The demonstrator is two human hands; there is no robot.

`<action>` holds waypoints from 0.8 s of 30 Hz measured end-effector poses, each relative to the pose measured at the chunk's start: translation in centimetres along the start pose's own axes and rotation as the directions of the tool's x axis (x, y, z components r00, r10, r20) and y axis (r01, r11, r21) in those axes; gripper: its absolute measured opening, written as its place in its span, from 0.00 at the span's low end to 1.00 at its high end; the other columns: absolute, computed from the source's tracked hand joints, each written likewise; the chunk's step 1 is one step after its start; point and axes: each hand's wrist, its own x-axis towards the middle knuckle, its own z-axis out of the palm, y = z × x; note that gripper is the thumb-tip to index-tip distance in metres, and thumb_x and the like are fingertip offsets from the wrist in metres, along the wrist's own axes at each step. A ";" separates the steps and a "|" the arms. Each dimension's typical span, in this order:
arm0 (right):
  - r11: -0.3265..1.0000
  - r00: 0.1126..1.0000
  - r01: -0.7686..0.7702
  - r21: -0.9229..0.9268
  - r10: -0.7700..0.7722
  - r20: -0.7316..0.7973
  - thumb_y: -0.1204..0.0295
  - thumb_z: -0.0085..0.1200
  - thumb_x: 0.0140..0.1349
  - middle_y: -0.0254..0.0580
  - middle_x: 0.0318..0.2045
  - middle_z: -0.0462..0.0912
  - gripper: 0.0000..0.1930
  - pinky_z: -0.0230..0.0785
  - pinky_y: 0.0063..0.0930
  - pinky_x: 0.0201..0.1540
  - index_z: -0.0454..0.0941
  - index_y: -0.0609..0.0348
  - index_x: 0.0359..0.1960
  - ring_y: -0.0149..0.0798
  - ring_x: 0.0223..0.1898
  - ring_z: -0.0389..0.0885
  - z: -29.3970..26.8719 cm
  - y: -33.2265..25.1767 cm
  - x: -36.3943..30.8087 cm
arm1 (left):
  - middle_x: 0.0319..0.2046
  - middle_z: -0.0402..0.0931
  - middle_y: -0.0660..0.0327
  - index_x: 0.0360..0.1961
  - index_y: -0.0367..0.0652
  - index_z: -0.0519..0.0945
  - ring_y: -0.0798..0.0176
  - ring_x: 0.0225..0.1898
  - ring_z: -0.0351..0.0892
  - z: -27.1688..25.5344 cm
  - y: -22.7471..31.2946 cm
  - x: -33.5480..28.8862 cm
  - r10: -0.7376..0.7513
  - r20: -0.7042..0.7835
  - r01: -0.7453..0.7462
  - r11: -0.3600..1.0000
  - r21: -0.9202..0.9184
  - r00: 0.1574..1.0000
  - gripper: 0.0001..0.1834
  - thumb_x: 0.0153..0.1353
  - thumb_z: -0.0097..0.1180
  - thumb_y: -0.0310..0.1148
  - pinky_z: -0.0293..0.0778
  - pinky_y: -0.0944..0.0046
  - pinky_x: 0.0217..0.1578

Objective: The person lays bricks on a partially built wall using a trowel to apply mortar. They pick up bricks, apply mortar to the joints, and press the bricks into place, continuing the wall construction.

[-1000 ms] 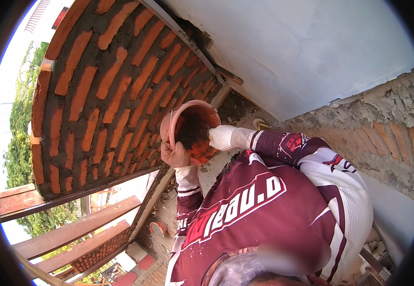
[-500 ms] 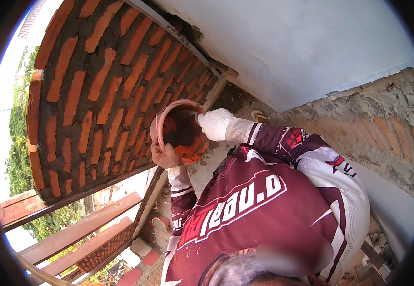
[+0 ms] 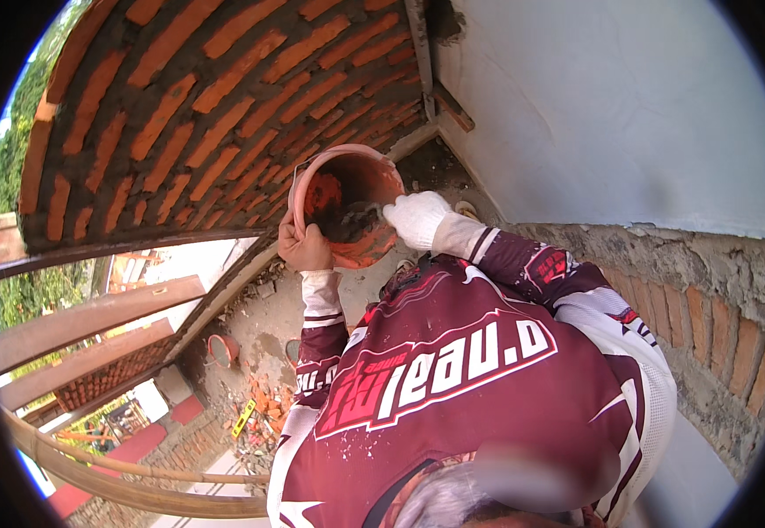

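An orange-red bucket (image 3: 353,161) is tilted with its mouth toward me, wet grey mortar (image 3: 347,224) low inside it. A thin wire handle hangs at its left rim. My left hand (image 3: 307,249), bare, is closed on the lower left rim, thumb over the edge. In a white knit glove, my right hand (image 3: 417,218) is at the right side of the mouth, fingers curled and pointing inward. A greyish shape lies in the mortar near those fingertips; I cannot tell whether the hand holds a tool or the rim.
A brick wall (image 3: 167,114) with dark mortar joints rises at left, a smooth pale wall (image 3: 611,114) at right. Below lie brick rubble (image 3: 268,405), a yellow spirit level (image 3: 243,418) and another orange bucket (image 3: 222,350). Wooden beams (image 3: 92,321) and a curved pole (image 3: 136,488) cross lower left.
The view has turned, bringing the rubble and spirit level into sight. The bucket's mouth faces me more fully, and my right hand sits lower along its right side. The left hand keeps its hold.
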 end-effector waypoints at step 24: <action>0.997 0.997 0.079 -0.023 -0.078 0.014 0.68 0.53 0.64 0.54 0.44 0.86 0.15 0.81 0.52 0.47 0.80 0.59 0.49 0.57 0.45 0.88 -0.8 -4.0 2.2 | 0.50 0.83 0.48 0.28 0.35 0.70 0.61 0.48 0.81 -6.3 -1.6 -5.4 0.010 -0.331 0.007 0.999 0.050 0.944 0.08 0.50 0.50 0.11 0.75 0.63 0.51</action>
